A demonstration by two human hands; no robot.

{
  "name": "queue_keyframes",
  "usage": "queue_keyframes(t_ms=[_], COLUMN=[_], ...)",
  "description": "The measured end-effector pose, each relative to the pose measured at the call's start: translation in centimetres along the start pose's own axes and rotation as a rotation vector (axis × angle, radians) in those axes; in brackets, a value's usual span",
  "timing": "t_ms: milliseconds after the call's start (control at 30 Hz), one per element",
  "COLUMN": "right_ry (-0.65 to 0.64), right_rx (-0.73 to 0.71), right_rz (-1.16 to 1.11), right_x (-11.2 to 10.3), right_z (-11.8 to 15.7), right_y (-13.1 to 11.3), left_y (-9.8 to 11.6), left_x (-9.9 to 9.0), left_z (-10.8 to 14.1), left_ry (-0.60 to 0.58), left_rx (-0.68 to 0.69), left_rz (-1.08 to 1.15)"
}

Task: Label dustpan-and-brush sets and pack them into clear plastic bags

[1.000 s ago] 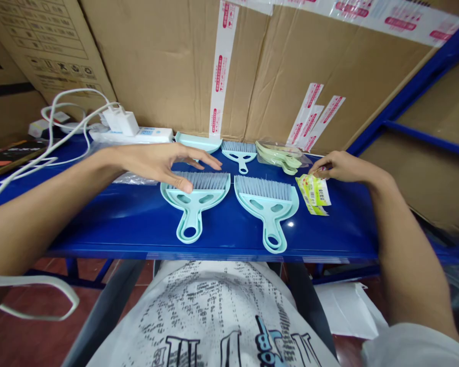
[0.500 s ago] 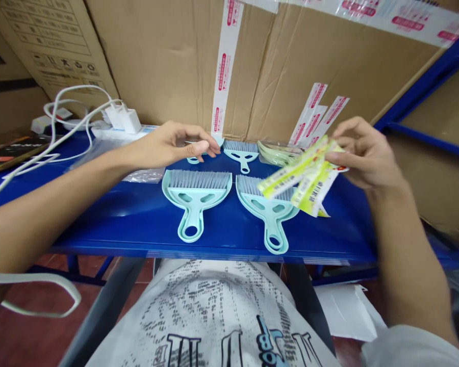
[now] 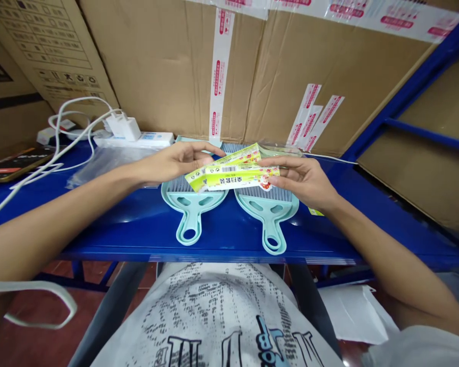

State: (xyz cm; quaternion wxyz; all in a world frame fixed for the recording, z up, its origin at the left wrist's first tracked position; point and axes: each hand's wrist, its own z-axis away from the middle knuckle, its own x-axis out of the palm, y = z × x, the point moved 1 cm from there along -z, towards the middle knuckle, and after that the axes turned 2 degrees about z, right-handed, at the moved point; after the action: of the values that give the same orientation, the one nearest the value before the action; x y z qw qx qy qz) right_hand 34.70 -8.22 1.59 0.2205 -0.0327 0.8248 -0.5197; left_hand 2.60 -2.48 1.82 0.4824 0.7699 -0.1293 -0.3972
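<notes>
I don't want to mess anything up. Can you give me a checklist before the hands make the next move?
1. Label strips held by the right hand: ok.
2. Left hand gripping the strips too: cannot tell; it is right by their end.
3. Left front brush set nested, brush in dustpan: ok.
4. Right front brush set nested the same way: ok.
5. Back brush in the back dustpan: not ok, it lies beside it.
6. Both front sets in full view: not ok, the strips cover part of their bristles.
</notes>
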Motion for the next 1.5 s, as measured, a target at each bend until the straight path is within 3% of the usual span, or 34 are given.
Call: queue_keyframes(t_ms=[200, 333, 467, 600, 700, 800, 900, 1033, 1200, 1500], right_ry=[0.001, 0.004, -0.037, -0.028, -0.024, -0.116, -0.194, -0.244, -0.359, -0.36], right_rx=[-0.007, -0.015, -0.01, -0.055, -0.069, 0.0, 0.018, -0.095, -0.099, -0.111], right_rz=[-0.013, -0.015, -0.008, 0.054, 0.181, 0.374, 0.606, 0.819, 0.866, 0.907], right_x=[0.1, -0.1, -0.2, -1.1, -2.8, -4.7, -6.0, -6.1, -5.0, -4.5], right_z=[0.0, 0.0, -0.1, -0.5, -0.7, -0.9, -1.0, -0.9, -0.9, -0.8], right_y=[-0.1, 0.0, 0.2, 0.2, 0.4, 0.7, 0.7, 0.3, 0.8, 1.9], left_y=[0.5, 1.1, 1.0, 0.6, 0.3, 0.1, 0.1, 0.2, -0.3, -0.5], left_x=[0.1, 0.3, 0.2, -1.5, -3.5, -4.6, -4.5, -3.4, -2.1, -1.6], left_z=[0.0, -0.1, -0.2, 0.1, 0.5, 0.7, 0.5, 0.3, 0.4, 0.3], left_ry=[0.015, 0.142, 0.211, 0.239, 0.096, -0.078, -0.076, -0.107, -0.186, -0.224], left_rx=[-0.055, -0.002, 0.039, -0.004, -0.098, -0.127, -0.008, 0.081, -0.021, -0.074], left_rz=[0.015, 0.069, -0.083, -0.22, -0.382, -0.584, -0.744, -0.81, -0.836, -0.813])
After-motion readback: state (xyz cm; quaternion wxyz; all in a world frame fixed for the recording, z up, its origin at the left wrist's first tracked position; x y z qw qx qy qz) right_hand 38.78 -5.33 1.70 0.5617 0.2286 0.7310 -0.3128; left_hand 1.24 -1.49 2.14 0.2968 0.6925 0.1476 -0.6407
